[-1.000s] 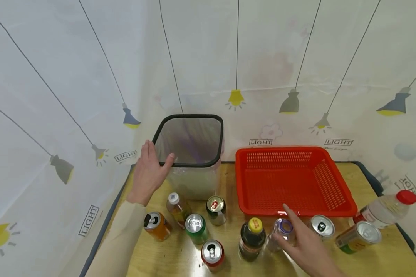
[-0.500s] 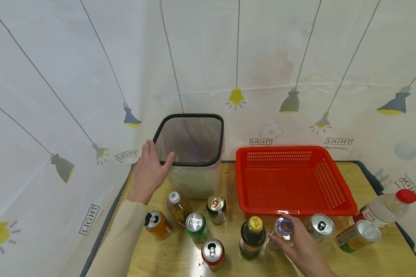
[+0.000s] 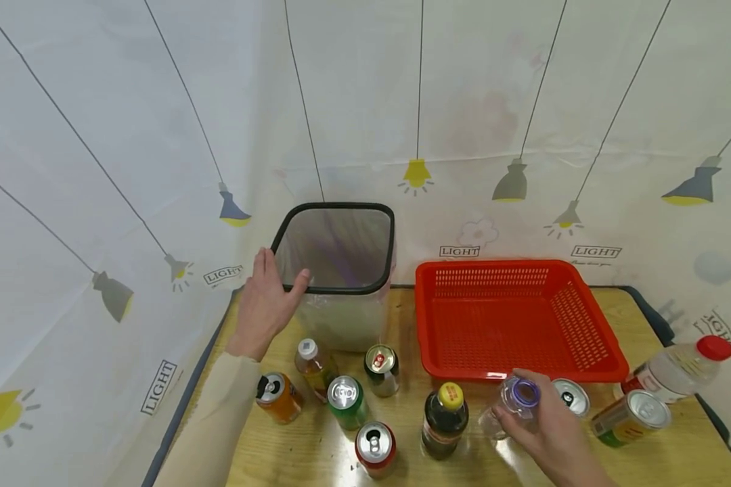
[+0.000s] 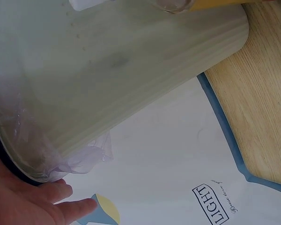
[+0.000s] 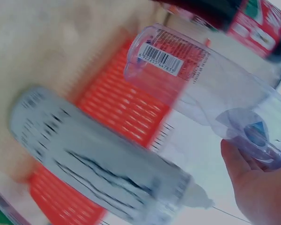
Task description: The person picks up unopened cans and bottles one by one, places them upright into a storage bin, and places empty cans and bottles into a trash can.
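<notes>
My right hand (image 3: 551, 429) grips a clear plastic bottle (image 3: 512, 409) near its neck, which has a purple ring. In the right wrist view, the clear bottle (image 5: 178, 70) shows a barcode label near its base, and my thumb lies along its side. My left hand (image 3: 264, 301) rests on the dark rim of a bin (image 3: 347, 318) lined with a thin bag, fingers straight and thumb over the front rim. The left wrist view shows fingers of my left hand (image 4: 33, 201) just outside that rim. A cola bottle (image 3: 443, 423) with a yellow cap stands left of the clear bottle.
A red basket (image 3: 514, 379) lies behind the right hand. A grey can (image 3: 571, 398), a tilted can (image 3: 630, 418) and a red-capped bottle (image 3: 676, 368) are at right. Several cans, including a green one (image 3: 347, 404), and a white-capped bottle (image 3: 315, 368) stand before the bin.
My right hand closed round the clear bottle and shifted it slightly right, tilting it away from the cola bottle. My left hand stayed on the bin rim.
</notes>
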Tool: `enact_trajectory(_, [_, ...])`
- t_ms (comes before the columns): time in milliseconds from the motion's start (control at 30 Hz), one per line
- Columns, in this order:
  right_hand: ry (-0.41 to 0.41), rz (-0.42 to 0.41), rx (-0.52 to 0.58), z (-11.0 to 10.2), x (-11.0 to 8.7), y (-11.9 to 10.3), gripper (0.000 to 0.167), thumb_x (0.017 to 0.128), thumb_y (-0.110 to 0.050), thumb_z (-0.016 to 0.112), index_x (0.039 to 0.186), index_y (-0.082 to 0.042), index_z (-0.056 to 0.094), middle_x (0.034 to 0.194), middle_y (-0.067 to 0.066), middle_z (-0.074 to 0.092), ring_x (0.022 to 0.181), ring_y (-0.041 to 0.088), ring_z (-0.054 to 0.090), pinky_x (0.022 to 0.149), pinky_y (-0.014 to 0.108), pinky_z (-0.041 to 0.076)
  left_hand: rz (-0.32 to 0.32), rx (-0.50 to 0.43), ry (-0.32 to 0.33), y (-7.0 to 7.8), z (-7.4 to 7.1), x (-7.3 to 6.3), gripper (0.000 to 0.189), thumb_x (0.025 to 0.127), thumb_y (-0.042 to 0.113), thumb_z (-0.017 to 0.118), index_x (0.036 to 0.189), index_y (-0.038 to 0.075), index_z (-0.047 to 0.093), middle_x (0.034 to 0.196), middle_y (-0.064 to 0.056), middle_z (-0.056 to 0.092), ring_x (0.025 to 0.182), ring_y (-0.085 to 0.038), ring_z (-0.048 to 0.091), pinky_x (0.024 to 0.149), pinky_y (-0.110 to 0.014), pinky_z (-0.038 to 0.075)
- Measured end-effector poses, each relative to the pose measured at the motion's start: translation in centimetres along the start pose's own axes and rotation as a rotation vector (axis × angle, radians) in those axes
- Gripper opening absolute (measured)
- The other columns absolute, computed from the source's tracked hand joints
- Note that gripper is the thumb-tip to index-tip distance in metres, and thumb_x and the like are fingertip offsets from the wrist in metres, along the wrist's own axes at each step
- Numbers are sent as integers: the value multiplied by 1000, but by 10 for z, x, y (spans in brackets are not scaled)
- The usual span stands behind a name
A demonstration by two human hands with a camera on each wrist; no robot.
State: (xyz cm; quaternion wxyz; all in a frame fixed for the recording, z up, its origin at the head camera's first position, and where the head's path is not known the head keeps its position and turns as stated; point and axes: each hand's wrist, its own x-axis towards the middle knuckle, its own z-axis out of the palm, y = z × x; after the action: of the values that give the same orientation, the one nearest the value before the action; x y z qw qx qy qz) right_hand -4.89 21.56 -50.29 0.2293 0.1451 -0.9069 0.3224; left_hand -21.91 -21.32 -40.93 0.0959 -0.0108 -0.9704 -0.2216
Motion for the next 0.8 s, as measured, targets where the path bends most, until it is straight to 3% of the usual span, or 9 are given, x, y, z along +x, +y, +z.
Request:
enact_trajectory(133, [-23, 72, 21, -24, 13, -14, 73, 72, -5, 93, 132, 2, 50, 112, 14, 67, 94, 33, 71, 71, 37, 62, -1, 1, -2, -1, -1, 0, 103, 100, 72, 36, 162, -8, 14, 168, -29, 14, 137, -56, 42, 111, -64, 38])
enact_trajectory(167, [-31, 88, 29, -30, 17, -17, 74, 74, -4, 92, 133, 1, 49, 114, 14, 66, 96, 31, 70, 73, 33, 62, -1, -1, -2, -2, 0, 0, 103, 100, 72, 36, 162, -7, 15, 168, -28, 14, 137, -56, 42, 111, -64, 38])
enact_trajectory(300, [-12, 92, 82, -54, 33, -28, 76, 75, 2, 90, 137, 1, 47, 119, 15, 64, 104, 2, 62, 80, 8, 51, -4, -4, 0, -1, 0, 0, 103, 100, 72, 37, 162, -7, 15, 168, -28, 15, 137, -56, 41, 112, -64, 37])
enact_trajectory(433, [33, 67, 109, -74, 55, -40, 77, 75, 4, 89, 139, 2, 46, 121, 16, 61, 106, -17, 45, 81, -3, 40, -23, -7, -11, 0, -1, 0, 103, 100, 72, 38, 163, -6, 14, 169, -27, 14, 139, -55, 40, 113, -64, 36])
enact_trajectory(633, [82, -63, 135, -95, 96, -64, 77, 78, 4, 86, 143, 4, 44, 124, 18, 59, 106, -11, 49, 83, 0, 42, -30, -18, -16, 1, 0, 0, 101, 100, 70, 40, 163, -5, 14, 169, -26, 14, 139, -54, 40, 113, -63, 36])
enact_trajectory(800, [101, -142, 198, -93, 138, -83, 73, 84, 2, 83, 145, 3, 43, 124, 19, 61, 103, -2, 57, 85, 3, 45, -33, -15, -17, 1, 0, -1, 100, 101, 69, 39, 163, -4, 13, 169, -26, 14, 141, -53, 39, 114, -62, 35])
